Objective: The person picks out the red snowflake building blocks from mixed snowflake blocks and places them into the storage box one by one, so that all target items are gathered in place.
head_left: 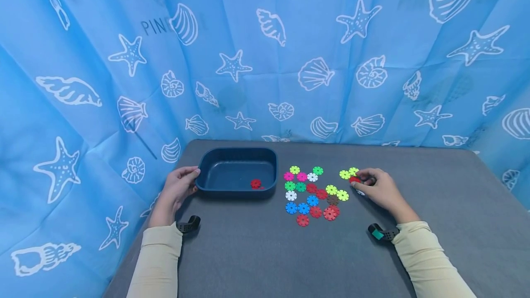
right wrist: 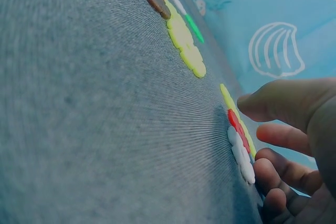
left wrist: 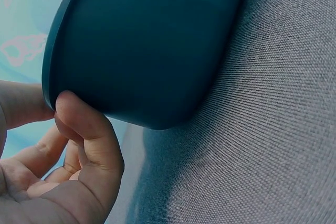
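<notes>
In the head view a dark blue plastic basin (head_left: 236, 191) stands on the left of the table with a red notched disc (head_left: 256, 183) inside. My left hand (head_left: 175, 192) pinches its left rim; the left wrist view shows the index finger and thumb at the edge of the basin wall (left wrist: 142, 40). My right hand (head_left: 383, 191) is at the right end of the discs, fingers bent loosely. In the right wrist view its thumb and fingertips hover beside a white disc (right wrist: 241, 156), a red disc (right wrist: 237, 127) and a yellow disc (right wrist: 227, 97) lying on the cloth.
Several flat notched discs in green, pink, white, blue, red, brown and yellow lie between basin and right hand, such as a blue disc (head_left: 303, 209). Grey cloth (head_left: 265, 261) covers the table. Behind hangs a blue curtain (head_left: 265, 86) with white sea shapes.
</notes>
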`<state>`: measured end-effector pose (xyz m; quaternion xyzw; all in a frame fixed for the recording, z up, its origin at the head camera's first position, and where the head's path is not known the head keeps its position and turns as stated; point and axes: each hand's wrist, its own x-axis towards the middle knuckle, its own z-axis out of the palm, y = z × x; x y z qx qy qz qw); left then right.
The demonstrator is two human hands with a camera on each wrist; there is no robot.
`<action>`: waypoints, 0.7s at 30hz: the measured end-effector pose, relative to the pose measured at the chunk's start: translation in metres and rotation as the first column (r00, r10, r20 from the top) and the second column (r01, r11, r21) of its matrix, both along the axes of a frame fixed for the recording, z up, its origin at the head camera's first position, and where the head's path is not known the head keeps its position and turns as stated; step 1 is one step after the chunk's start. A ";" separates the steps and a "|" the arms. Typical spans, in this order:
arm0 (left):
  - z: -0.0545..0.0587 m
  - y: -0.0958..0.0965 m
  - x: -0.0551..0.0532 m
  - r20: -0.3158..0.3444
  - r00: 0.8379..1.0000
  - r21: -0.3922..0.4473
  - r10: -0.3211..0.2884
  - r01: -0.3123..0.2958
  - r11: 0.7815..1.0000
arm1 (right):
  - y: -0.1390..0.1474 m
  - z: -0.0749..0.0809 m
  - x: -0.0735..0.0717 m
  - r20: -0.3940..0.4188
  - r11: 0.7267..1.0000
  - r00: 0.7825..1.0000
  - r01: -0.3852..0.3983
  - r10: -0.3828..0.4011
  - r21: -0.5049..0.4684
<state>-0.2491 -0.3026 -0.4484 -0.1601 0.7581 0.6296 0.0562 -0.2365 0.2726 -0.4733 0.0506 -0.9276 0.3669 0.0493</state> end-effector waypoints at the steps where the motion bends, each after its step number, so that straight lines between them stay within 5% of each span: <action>1: 0.000 0.000 0.000 -0.002 1.000 -0.001 -0.001 0.001 1.000 | 0.000 0.000 0.000 0.003 1.000 1.000 0.001 -0.001 -0.001; 21: 0.000 -0.001 0.000 0.000 1.000 -0.011 -0.007 0.007 1.000 | -0.001 -0.002 0.000 0.020 0.999 0.999 0.027 -0.028 0.034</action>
